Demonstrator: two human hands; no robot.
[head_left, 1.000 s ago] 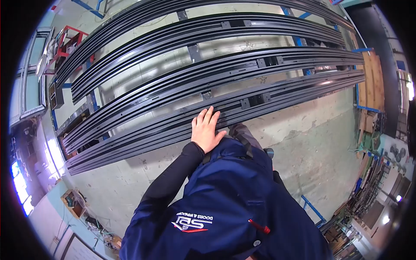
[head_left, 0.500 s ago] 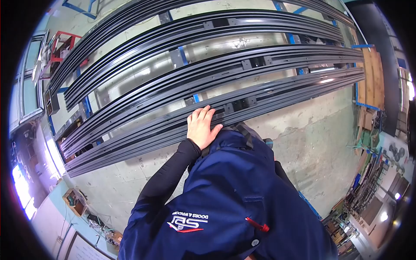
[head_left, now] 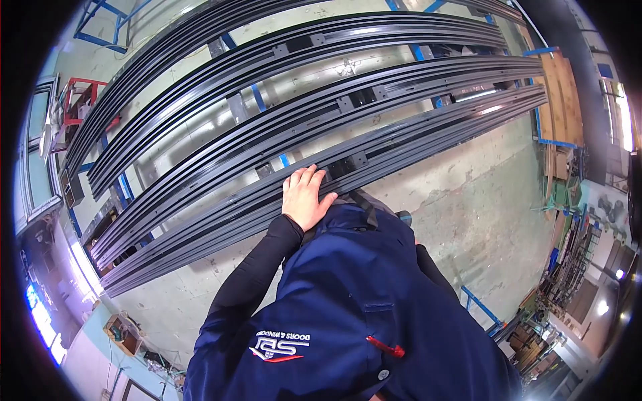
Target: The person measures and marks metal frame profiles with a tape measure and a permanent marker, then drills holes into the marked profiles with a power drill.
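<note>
My left hand lies palm down on the nearest long dark grey metal profile. Its fingers are stretched out and the thumb points right; nothing is gripped. Just right of the fingertips, a black plate sits in the profile's channel. My right hand is out of sight; only part of a dark right sleeve shows beside my navy jacket. Behind the nearest profile, a second grooved profile runs alongside it, with a similar black plate.
More long profiles lie farther back across blue-edged supports. A wooden panel stands at the right ends. A red frame is at far left. Concrete floor shows to the right, with a blue frame lower right.
The view has turned slightly, and the profiles appear farther left and more tilted. My left hand still rests on the nearest profile, now nearer its black plate.
</note>
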